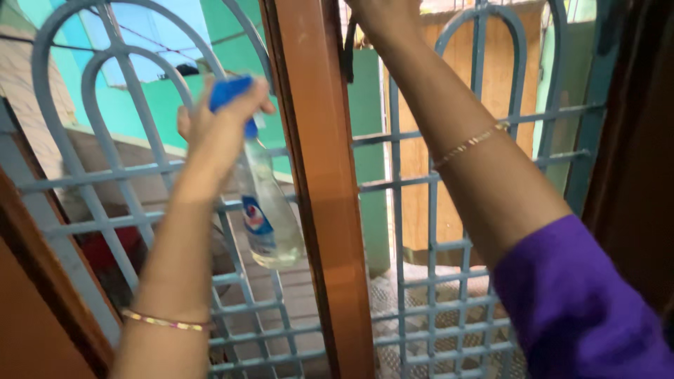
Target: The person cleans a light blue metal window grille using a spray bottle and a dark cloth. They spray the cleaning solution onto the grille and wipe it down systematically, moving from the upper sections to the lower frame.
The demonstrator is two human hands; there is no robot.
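A person's left hand is clasping one clear spray bottle by its blue trigger head, fingers wrapped tight around the neck, holding it up against a pale blue window grille. The right hand is reaching to the top edge of the frame, mostly cut off, so its grip cannot be told. One brown wooden post is dividing two arched grille panels. Each wrist is wearing one thin bangle. The bottle is hanging just left of the post, little room between.

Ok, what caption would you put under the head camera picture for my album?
Left hand grips a clear spray bottle with a blue top before a grey window grille; right hand reaches up.
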